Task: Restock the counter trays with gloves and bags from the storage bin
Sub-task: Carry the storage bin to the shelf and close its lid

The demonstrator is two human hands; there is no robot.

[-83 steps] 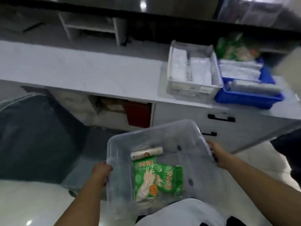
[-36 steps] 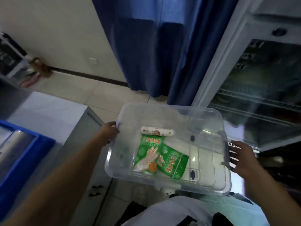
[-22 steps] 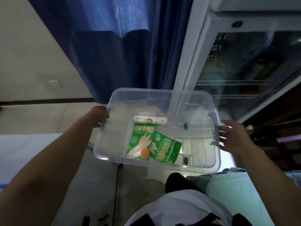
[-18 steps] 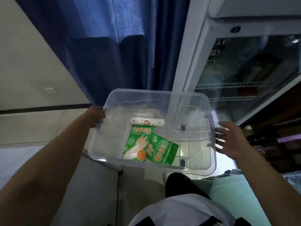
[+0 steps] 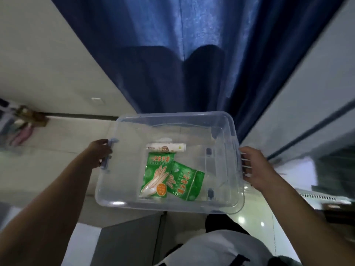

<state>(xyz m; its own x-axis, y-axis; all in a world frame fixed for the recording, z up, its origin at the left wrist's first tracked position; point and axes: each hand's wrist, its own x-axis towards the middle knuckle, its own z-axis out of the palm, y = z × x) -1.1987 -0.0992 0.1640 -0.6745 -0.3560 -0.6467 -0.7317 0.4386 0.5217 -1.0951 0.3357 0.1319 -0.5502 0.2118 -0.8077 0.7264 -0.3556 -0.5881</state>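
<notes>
Carrying is the step in hand: a clear rectangular plastic storage bin (image 5: 228, 131) is held level in the air by a person, one hand at each short end. The left hand (image 5: 99, 154) is closed around the pale blue clip handle (image 5: 107, 156) at that end. The right hand (image 5: 255, 167) is pressed flat against the opposite end with its fingers (image 5: 245, 166) spread along the rim; whether a true grip is closed there cannot be told.

Between the two hands, on the bin floor, three items are left: two green glove packets (image 5: 157, 175) printed with a hand design, overlapping each other, and a small white roll (image 5: 166, 147), probably bags, lying just beyond them, touching the top of the taller packet. The rest of the bin floor is bare.

No counter trays are in view, so how full they are cannot be judged. With so little stock in the bin, the restocking seems either nearly finished or paused.

Beyond the bin a dark blue curtain (image 5: 182, 64) hangs close to the far rim. Outward from the right hand a pale cabinet side (image 5: 307, 89) rises nearby, leaving little room there. Below the left forearm a grey counter corner (image 5: 123, 240) juts up close under the bin's near edge. Outward from the left hand open tiled floor (image 5: 63, 135) is seen, the freest direction for turning.
</notes>
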